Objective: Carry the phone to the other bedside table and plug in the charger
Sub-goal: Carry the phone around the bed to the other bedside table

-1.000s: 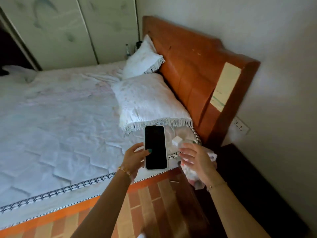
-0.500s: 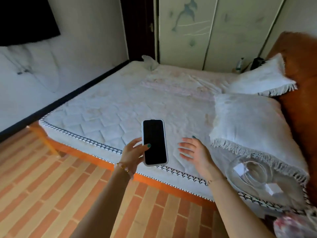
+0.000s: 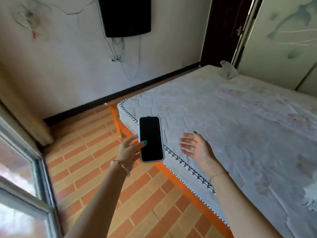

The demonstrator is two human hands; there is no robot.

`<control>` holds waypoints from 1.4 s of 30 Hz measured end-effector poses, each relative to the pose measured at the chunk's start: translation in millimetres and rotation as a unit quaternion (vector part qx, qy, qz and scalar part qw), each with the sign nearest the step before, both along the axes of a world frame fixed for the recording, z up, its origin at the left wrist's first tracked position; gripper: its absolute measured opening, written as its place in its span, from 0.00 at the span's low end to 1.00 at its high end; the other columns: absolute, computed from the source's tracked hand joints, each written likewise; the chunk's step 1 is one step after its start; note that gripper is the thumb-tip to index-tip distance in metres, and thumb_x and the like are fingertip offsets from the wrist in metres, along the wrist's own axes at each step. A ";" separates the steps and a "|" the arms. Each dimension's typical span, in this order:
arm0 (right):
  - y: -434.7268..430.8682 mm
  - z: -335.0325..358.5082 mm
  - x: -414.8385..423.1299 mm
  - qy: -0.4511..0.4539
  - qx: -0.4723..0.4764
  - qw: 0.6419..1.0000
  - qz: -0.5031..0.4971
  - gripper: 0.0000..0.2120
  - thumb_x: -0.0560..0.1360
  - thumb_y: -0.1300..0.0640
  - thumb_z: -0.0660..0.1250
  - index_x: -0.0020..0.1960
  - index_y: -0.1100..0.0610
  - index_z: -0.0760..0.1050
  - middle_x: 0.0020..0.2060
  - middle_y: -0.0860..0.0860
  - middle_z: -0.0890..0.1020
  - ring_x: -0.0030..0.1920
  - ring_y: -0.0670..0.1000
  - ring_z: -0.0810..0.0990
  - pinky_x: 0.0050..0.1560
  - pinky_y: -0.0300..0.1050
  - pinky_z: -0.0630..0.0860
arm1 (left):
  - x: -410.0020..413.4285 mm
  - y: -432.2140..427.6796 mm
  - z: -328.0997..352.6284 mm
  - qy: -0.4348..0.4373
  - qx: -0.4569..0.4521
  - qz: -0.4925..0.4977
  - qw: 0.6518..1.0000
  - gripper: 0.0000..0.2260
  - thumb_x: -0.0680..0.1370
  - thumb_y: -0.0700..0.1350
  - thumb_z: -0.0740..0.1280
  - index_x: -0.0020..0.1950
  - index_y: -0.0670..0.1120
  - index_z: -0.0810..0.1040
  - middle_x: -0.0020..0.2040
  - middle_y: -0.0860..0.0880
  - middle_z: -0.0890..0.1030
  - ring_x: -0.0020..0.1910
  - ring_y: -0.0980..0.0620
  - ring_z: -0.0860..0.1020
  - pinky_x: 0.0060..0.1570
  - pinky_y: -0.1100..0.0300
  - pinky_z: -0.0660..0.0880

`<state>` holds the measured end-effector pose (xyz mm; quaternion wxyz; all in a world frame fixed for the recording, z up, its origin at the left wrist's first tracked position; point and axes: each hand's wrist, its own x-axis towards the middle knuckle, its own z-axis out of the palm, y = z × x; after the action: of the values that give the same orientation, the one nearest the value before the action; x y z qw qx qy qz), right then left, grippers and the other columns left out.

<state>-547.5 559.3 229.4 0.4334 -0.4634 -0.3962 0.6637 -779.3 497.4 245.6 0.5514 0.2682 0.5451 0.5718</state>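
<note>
Beside the bed's near corner, head view: mattress [image 3: 231,121], white, quilted in a hexagon pattern, with a black-and-white trim along its long edge over an orange frame; the edge runs diagonally from centre to lower right. Floor [image 3: 96,162], orange and tan tiles laid like brick, open and bare from the bed's edge across to the window frame [image 3: 39,191] at lower left. Far wall, white and marked, carrying a dark flat screen [image 3: 125,14] with cables hanging below; black skirting along its foot; dark door [image 3: 221,30] beyond the bed's far corner. Phone [image 3: 151,139], rounded rectangle, black glossy screen, pale case; held up in the air over the mattress edge near the corner, screen facing the camera, long axis close to upright, top end pointing away toward the wall. Left hand [image 3: 129,150], grip closed on the phone's lower left side, thumb with teal nail lying on the screen, beaded bracelet at the wrist. Right hand [image 3: 195,146], fingers loosely spread and holding nothing, over the mattress just beside the phone, not touching it; thin chain at the wrist.
</note>
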 end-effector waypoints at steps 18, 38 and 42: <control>213.1 -2.7 -313.0 -0.016 0.011 0.967 0.252 0.16 0.79 0.49 0.56 0.47 0.55 0.80 0.38 0.49 0.86 0.38 0.48 0.83 0.39 0.42 0.78 | -251.8 109.4 -2.0 -0.010 0.015 0.271 0.962 0.14 0.72 0.34 0.68 0.57 0.42 0.75 0.47 0.40 0.81 0.42 0.45 0.81 0.30 0.59 0.79; 411.4 -16.7 -595.4 -0.025 0.029 0.942 0.332 0.17 0.79 0.47 0.56 0.47 0.54 0.82 0.40 0.50 0.87 0.40 0.50 0.85 0.43 0.47 0.79 | -500.2 268.9 -8.0 -0.032 0.048 0.347 0.936 0.15 0.71 0.36 0.68 0.58 0.40 0.77 0.51 0.40 0.81 0.47 0.43 0.81 0.34 0.58 0.80; 450.8 -9.9 -664.1 -0.028 0.039 0.943 0.329 0.18 0.79 0.48 0.56 0.50 0.56 0.81 0.42 0.51 0.87 0.42 0.51 0.85 0.46 0.48 0.80 | -571.7 312.0 -6.9 -0.027 0.047 0.344 0.937 0.16 0.72 0.36 0.68 0.60 0.40 0.76 0.53 0.39 0.81 0.47 0.43 0.82 0.33 0.58 0.80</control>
<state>-1211.6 1010.1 219.4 0.1975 -0.3088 -0.5639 0.7401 -1351.0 809.4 238.8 0.3225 0.0746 0.5611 0.7587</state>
